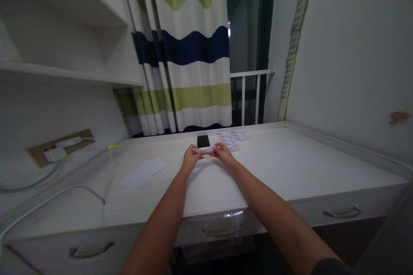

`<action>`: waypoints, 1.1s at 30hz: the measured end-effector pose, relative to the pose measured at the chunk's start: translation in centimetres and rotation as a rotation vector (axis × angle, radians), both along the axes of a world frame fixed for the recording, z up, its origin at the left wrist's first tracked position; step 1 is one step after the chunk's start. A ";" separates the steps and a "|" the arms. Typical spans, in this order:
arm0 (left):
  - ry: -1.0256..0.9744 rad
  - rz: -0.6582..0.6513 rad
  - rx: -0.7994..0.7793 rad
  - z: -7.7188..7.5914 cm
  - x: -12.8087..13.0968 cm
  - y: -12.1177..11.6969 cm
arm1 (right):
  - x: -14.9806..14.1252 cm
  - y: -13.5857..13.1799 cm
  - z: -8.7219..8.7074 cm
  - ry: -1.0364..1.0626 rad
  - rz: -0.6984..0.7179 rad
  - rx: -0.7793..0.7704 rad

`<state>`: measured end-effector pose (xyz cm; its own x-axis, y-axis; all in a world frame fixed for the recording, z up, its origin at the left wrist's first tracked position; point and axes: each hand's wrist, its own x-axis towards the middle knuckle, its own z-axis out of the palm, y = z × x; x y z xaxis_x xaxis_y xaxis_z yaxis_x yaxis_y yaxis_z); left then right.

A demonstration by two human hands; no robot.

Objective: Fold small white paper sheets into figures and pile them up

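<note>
Both my hands hold a narrow folded strip of white paper (204,149) just over the desk. My left hand (190,157) pinches its left end, and my right hand (223,153) pinches the right end. Right behind the paper lies a black phone-like rectangle (203,141). Several small folded white paper pieces (229,139) sit in rows beyond my right hand. To the left of my left hand, flat white paper sheets (143,172) lie overlapping. The fold's details are too small to make out.
The white desk (290,159) has a raised edge along the wall. White cables (80,187) run over its left side from a wall socket (60,148). A shelf (71,73) overhangs at left. A striped curtain (196,47) hangs behind. Drawer handles (343,212) stick out in front.
</note>
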<state>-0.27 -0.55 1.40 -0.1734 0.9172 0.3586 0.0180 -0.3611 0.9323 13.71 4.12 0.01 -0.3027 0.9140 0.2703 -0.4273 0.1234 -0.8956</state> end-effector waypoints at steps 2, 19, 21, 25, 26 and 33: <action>-0.003 0.022 0.000 0.1 0.0 -0.1 | 0.0 -0.2 0.2 0.005 0.008 -0.005; 0.011 -0.033 -0.021 0.5 0.1 -0.8 | 0.3 -1.8 1.2 -0.118 0.081 0.024; 0.019 -0.054 -0.028 0.5 0.1 -0.8 | 0.3 -1.9 1.2 -0.130 0.090 0.028; 0.021 -0.070 -0.047 0.3 0.1 -0.6 | 0.3 -1.7 1.1 -0.117 0.074 0.018; 0.019 -0.070 -0.052 0.3 0.1 -0.6 | 0.3 -1.6 1.1 -0.117 0.072 0.019; 0.050 -0.094 -0.072 0.4 0.0 -0.7 | 0.4 -1.5 1.0 -0.121 0.068 0.028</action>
